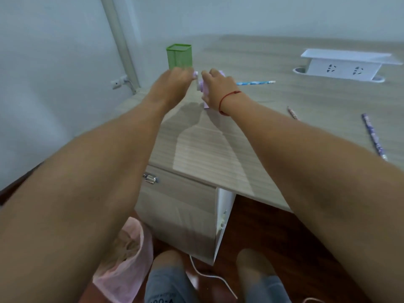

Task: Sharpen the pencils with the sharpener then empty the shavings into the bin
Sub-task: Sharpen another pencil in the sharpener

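Note:
A small lilac pencil sharpener [202,88] stands on the wooden desk [240,132], mostly hidden by my hands. My right hand [215,84] grips its body from the right. My left hand [175,78] reaches in from the left, its fingertips at the sharpener's front end; blur hides what they hold. A blue pencil [254,82] lies just right of the sharpener. A pink pencil [292,112] and a purple patterned pencil [373,136] lie farther right. A bin lined with a pink bag [129,254] sits on the floor below the desk's left corner.
A green mesh pen holder [179,56] stands right behind my left hand. A white pop-up socket box [343,64] rises from the desk at the back right. A drawer unit [179,206] sits under the desk, with a white cable [209,275] on the floor.

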Demonstrator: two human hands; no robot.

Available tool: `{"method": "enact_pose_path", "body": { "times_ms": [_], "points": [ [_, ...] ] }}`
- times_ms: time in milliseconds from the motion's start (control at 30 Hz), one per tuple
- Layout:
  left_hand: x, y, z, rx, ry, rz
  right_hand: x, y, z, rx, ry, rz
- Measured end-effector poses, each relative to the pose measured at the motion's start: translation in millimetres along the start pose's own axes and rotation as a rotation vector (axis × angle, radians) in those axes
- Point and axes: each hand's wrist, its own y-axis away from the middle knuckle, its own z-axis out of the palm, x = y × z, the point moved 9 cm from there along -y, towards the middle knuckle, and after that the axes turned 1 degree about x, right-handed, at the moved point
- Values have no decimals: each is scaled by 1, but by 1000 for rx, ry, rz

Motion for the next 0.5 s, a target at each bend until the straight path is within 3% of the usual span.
{"method": "enact_pose_path", "body": {
  "times_ms": [133,500],
  "points": [
    [12,30,5,-8,71,-35,-3,4,-2,-15,-29,1],
    [-4,26,64,-346,94,-88,-6,5,-9,26,-61,-73]
  ]
}}
